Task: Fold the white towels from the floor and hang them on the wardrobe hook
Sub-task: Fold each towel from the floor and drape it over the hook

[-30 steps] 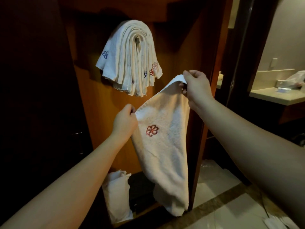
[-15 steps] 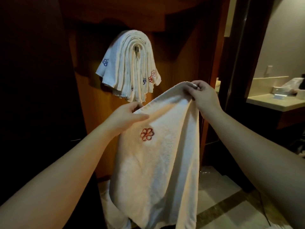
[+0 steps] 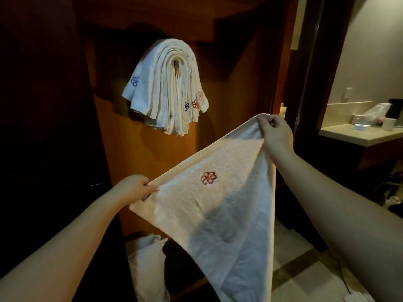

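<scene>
Dim warm light, deep shadow at left, brighter right, wide-angle edge distortion.

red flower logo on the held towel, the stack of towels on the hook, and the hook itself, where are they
red flower logo point(image 3: 208, 178), head view, embroidery centre
stack of towels point(image 3: 152, 88), head view, left outer fold
hook point(image 3: 176, 63), head view, metal end

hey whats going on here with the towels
A person is holding a white towel with a red flower emblem spread out between both hands: the left hand grips its lower edge and the right hand pinches the raised corner. It is not yet folded. Behind it, a thick stack of folded towels already hangs on the wardrobe hook. More white cloth lies at the wardrobe's bottom.
</scene>
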